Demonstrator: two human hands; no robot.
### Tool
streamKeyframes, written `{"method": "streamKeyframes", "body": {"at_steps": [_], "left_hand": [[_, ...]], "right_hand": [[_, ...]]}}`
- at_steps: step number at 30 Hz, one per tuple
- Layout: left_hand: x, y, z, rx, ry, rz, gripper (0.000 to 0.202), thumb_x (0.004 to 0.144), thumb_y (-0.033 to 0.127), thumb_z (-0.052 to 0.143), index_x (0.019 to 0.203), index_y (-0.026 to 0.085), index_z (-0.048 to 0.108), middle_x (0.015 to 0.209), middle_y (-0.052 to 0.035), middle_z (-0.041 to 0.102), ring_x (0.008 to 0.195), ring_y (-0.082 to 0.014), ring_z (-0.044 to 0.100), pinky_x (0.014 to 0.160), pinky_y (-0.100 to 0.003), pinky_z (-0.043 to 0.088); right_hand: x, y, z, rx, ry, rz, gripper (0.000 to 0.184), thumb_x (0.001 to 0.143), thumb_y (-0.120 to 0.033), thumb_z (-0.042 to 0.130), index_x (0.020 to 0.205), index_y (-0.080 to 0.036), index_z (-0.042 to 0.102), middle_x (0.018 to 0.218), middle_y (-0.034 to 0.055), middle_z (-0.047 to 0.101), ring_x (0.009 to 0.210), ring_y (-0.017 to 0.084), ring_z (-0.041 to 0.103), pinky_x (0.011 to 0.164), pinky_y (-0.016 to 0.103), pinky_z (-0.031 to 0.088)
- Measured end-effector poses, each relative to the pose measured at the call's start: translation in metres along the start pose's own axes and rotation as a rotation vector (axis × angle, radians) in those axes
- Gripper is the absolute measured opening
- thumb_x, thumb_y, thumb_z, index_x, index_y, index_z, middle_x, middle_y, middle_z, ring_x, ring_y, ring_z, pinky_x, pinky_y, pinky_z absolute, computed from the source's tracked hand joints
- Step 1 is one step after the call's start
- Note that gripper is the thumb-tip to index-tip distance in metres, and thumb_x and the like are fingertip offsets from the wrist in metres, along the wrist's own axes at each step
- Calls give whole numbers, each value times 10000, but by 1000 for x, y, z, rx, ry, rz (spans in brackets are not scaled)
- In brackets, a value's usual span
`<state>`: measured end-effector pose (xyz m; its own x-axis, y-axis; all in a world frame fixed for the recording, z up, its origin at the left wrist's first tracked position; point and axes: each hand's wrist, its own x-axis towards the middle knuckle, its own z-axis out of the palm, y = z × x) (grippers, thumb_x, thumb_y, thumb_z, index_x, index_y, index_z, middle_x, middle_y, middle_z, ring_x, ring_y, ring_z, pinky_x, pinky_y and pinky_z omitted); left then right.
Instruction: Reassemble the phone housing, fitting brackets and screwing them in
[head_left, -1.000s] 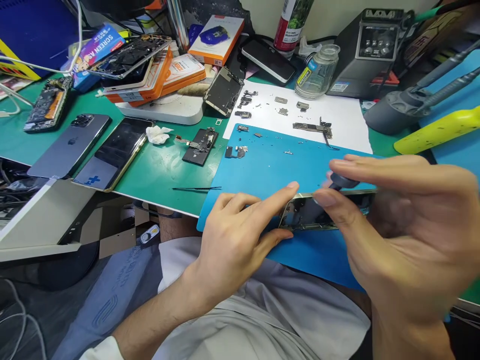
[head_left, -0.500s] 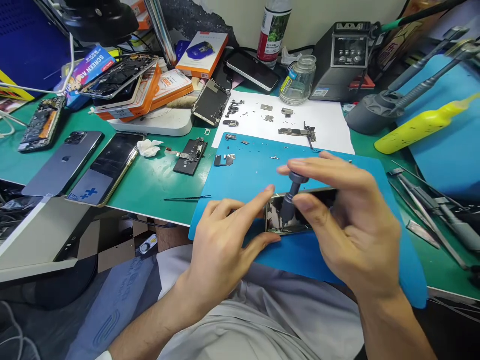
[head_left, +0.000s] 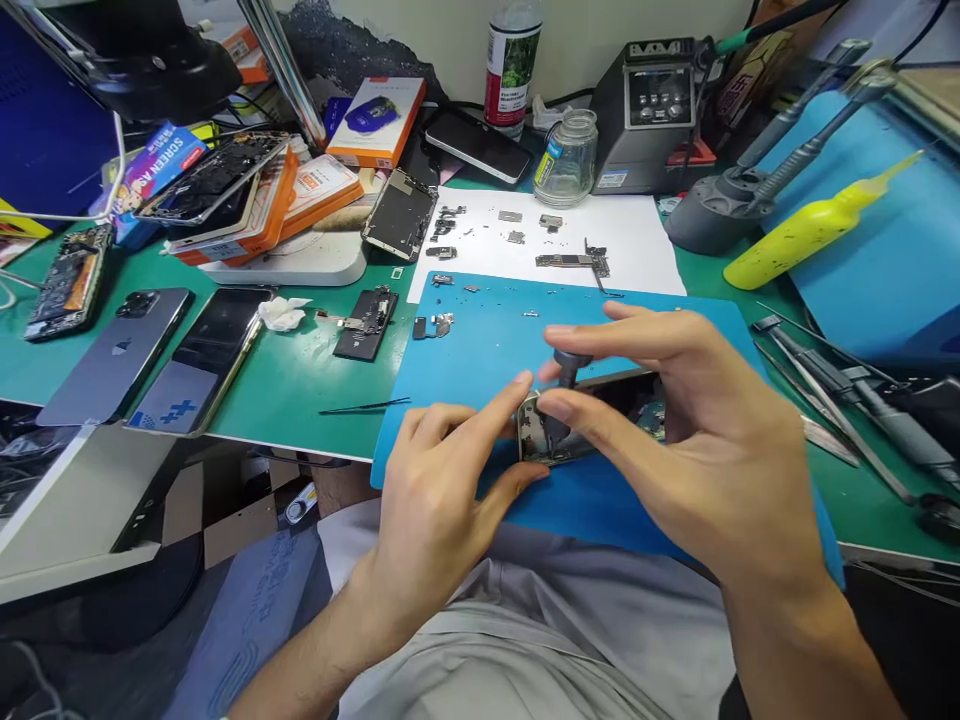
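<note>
Low over the blue mat (head_left: 472, 370), an opened phone housing (head_left: 531, 432) lies with its inside facing up. My left hand (head_left: 439, 490) grips its left end, index finger at the far edge and thumb at the near one. A dark screwdriver (head_left: 571, 368) stands nearly upright in my right hand (head_left: 720, 450), pinched between thumb and fingers. Its tip points down into the left part of the housing; the exact contact spot is too small to make out. My right fingers hide some of the housing.
Small phone parts lie on the mat and on white paper (head_left: 487, 260), along with a logic board (head_left: 570, 261). Black tweezers (head_left: 364, 407) rest at left. Two phones (head_left: 120, 350) lie farther left. A glass jar (head_left: 568, 165), a yellow bottle (head_left: 795, 245) and metal tools (head_left: 817, 385) surround the mat.
The view has shifted a little, so most things sit farther left. The screwdriver stays in the housing's left part, and my right thumb and fingers now cover more of it.
</note>
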<state>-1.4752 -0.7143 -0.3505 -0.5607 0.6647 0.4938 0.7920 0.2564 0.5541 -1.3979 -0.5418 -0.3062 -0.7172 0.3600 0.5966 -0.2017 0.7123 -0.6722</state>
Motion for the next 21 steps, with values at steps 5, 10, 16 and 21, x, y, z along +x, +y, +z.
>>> {"method": "streamKeyframes", "body": {"at_steps": [5,10,16,21], "left_hand": [[0,-1,0,-9,15,21,546,978,263,813,1479,188,609,1041,-8,796,931,-175,637,911,-318,464],[1,-3,-1,2,14,41,539,1001,295,789,1496,210,594,1027,6,800,940,-172,652,899,-329,470],[-2,-6,-1,29,13,72,509,1051,355,721,1520,232,567,1108,-7,815,975,-177,659,901,-338,474],[-3,-9,0,33,5,69,513,1069,360,696,1543,230,550,1111,-7,818,981,-182,659,899,-343,471]], "right_hand": [[-3,0,0,-72,136,-9,298,906,-152,848,1145,-302,752,1059,-26,775,991,200,723,1127,457,535],[-9,-7,-5,-61,146,-63,374,888,-112,835,1200,-309,770,1072,-43,787,965,213,746,1174,525,536],[-11,-12,-2,-194,34,-112,455,951,-70,718,1335,-314,727,1196,2,784,1087,248,729,983,435,576],[-11,-5,5,-100,32,-104,534,907,-92,803,1374,-329,697,1225,6,745,1072,235,687,926,424,560]]}}
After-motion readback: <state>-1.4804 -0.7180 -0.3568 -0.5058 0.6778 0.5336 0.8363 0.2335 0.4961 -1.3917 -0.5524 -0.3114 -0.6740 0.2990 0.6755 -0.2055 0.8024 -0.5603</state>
